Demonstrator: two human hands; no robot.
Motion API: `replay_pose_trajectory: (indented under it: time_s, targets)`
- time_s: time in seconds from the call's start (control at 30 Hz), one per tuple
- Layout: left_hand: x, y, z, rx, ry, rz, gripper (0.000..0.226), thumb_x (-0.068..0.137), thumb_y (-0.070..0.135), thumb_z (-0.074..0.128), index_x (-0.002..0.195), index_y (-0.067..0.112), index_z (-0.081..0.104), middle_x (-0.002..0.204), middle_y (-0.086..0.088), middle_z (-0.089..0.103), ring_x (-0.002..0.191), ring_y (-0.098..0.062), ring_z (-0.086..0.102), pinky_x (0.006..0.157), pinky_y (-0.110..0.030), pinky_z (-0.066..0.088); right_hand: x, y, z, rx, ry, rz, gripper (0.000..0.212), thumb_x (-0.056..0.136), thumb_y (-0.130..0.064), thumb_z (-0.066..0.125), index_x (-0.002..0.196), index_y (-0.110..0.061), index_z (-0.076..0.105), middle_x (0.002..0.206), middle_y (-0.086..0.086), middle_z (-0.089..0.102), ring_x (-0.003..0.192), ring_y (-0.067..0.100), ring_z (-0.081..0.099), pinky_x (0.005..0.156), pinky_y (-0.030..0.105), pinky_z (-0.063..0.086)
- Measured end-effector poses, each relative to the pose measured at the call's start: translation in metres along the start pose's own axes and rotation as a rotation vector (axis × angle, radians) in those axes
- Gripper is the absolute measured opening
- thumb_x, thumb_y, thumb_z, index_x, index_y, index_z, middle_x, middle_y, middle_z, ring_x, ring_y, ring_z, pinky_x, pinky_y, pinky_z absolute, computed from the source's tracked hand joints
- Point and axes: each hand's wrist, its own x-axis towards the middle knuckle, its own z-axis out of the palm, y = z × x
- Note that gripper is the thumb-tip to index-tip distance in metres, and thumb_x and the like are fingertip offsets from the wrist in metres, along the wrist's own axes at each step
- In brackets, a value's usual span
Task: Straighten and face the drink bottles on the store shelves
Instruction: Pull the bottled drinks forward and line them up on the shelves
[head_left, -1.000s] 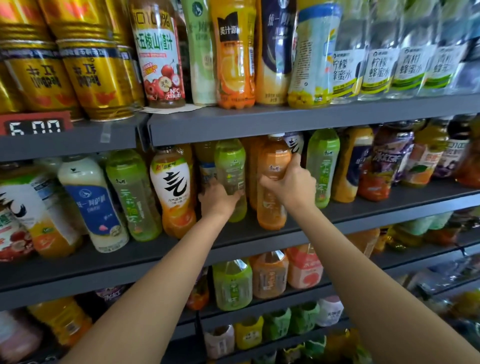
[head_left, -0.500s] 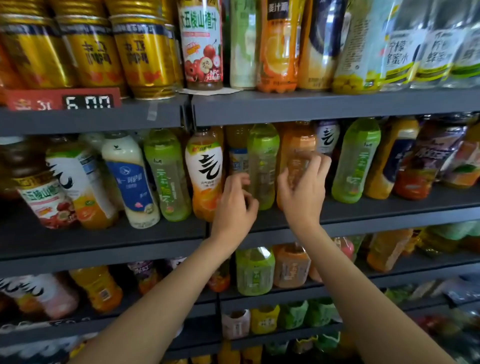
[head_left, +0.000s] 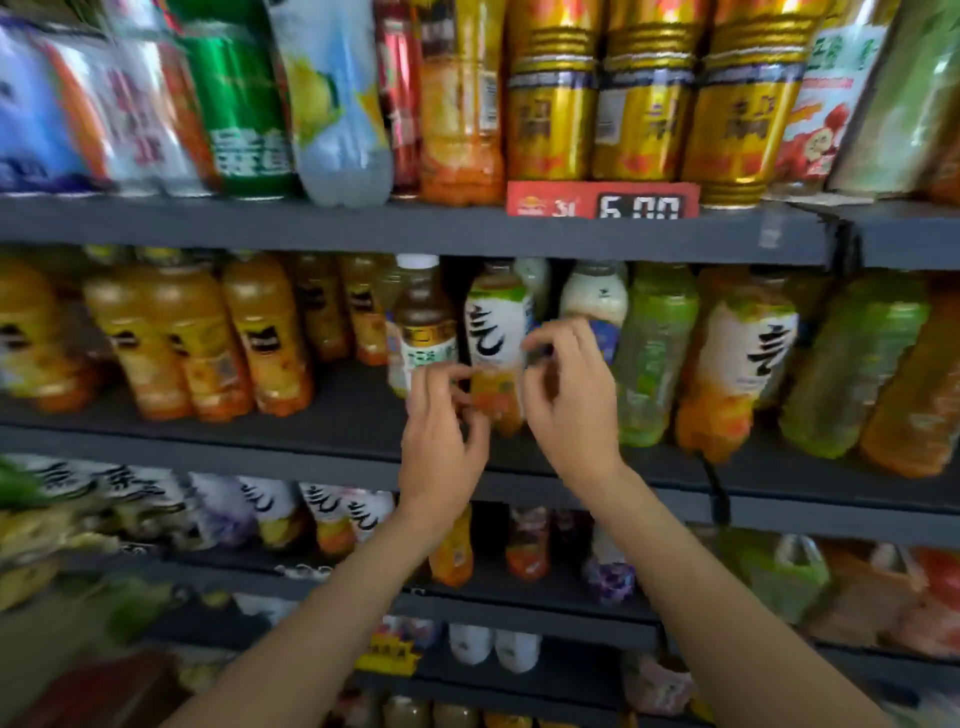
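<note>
With the left hand (head_left: 441, 431) and right hand (head_left: 569, 400) loosely curled beside the white-labelled bottle (head_left: 496, 348) near the shelf (head_left: 322, 441) front edge, neither grip closed on it, a nudge could topple it forward

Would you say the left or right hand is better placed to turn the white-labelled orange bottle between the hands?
Probably the right hand: its fingers are curled beside the white-labelled bottle at label height. The left hand sits lower, by the bottle's base, partly before the brown bottle.
</note>
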Motion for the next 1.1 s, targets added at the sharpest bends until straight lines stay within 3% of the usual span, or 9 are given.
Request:
replay_pose_trajectory:
  time_s: [0.1,0.17,0.27,0.37,0.57,0.7,0.83,1.0,1.1]
  targets:
    - [0.017,-0.048,-0.047,0.043,-0.024,-0.039,0.029,0.082,-0.003,0.055,0.110,0.005,0.049,0.109,-0.005,0.043,0.084,-0.023,0.056,0.065,-0.034,0.046,-0.002,-0.030,0.063,-0.024,-0.049,0.094,0.022,0.081,-0.011,0.048,0.100,-0.003,0.056,0.103,0.011,0.054,0.075,0.017,0.054,0.057,0.024,0.039]
    - [0.028,-0.074,-0.072,0.057,-0.064,-0.042,0.032,0.082,-0.003,0.055,0.112,0.005,0.049,0.108,-0.004,0.041,0.086,-0.023,0.055,0.068,-0.038,0.048,0.000,-0.042,0.095,-0.146,-0.099,0.209,0.040,0.082,-0.013,0.060,0.118,-0.003,0.050,0.124,0.013,0.049,0.081,0.024,0.060,0.057,0.025,0.041]
    - [0.045,-0.103,-0.098,0.083,-0.144,-0.032,0.034,0.083,0.000,0.055,0.114,0.007,0.046,0.108,0.000,0.036,0.089,-0.018,0.052,0.074,-0.032,0.046,0.010,-0.052,0.123,-0.302,-0.116,0.358,0.069,0.084,-0.025,0.066,0.140,-0.003,0.031,0.147,0.012,0.031,0.110,0.029,0.056,0.068,0.034,0.048]
    - [0.056,-0.121,-0.110,0.075,-0.198,-0.023,0.034,0.085,0.002,0.055,0.117,0.008,0.046,0.113,-0.004,0.038,0.088,-0.011,0.048,0.072,-0.018,0.038,0.022,-0.052,0.134,-0.423,-0.169,0.441,0.082,0.089,-0.035,0.061,0.147,-0.004,0.014,0.153,0.011,0.021,0.130,0.028,0.041,0.084,0.037,0.047]
    - [0.062,-0.138,-0.106,0.020,-0.281,-0.018,0.037,0.085,0.001,0.057,0.119,0.008,0.045,0.116,-0.005,0.040,0.085,-0.008,0.050,0.072,-0.014,0.038,0.029,-0.045,0.145,-0.471,-0.232,0.545,0.088,0.088,-0.041,0.061,0.150,-0.010,0.006,0.138,0.018,0.040,0.113,0.037,0.053,0.081,0.041,0.047]
    - [0.058,-0.139,-0.098,0.013,-0.427,-0.046,0.042,0.086,0.007,0.058,0.124,0.011,0.040,0.122,-0.004,0.039,0.085,-0.011,0.055,0.076,-0.024,0.046,0.021,-0.041,0.143,-0.442,-0.211,0.534,0.093,0.084,-0.038,0.067,0.150,-0.015,0.005,0.134,0.018,0.045,0.111,0.036,0.055,0.080,0.042,0.048]
    - [0.061,-0.134,-0.086,-0.051,-0.540,-0.090,0.055,0.086,0.017,0.063,0.133,0.011,0.035,0.131,-0.003,0.037,0.099,-0.010,0.050,0.084,-0.033,0.049,0.020,-0.041,0.142,-0.446,-0.208,0.521,0.095,0.081,-0.041,0.070,0.149,-0.011,0.010,0.134,0.018,0.044,0.115,0.036,0.052,0.083,0.043,0.048]
    - [0.069,-0.126,-0.071,-0.219,-0.581,-0.131,0.070,0.079,0.019,0.073,0.136,0.015,0.034,0.135,0.000,0.045,0.120,-0.019,0.047,0.096,-0.039,0.045,0.015,-0.043,0.139,-0.366,-0.217,0.543,0.074,0.073,-0.039,0.076,0.127,-0.003,0.039,0.123,0.012,0.047,0.111,0.026,0.052,0.077,0.030,0.043]
    - [0.068,-0.124,-0.069,-0.244,-0.593,-0.119,0.078,0.072,0.019,0.079,0.136,0.013,0.035,0.131,-0.001,0.048,0.123,-0.017,0.044,0.101,-0.032,0.039,0.013,-0.048,0.132,-0.229,-0.246,0.494,0.066,0.069,-0.037,0.079,0.116,-0.006,0.044,0.112,0.008,0.056,0.101,0.023,0.058,0.075,0.030,0.045]
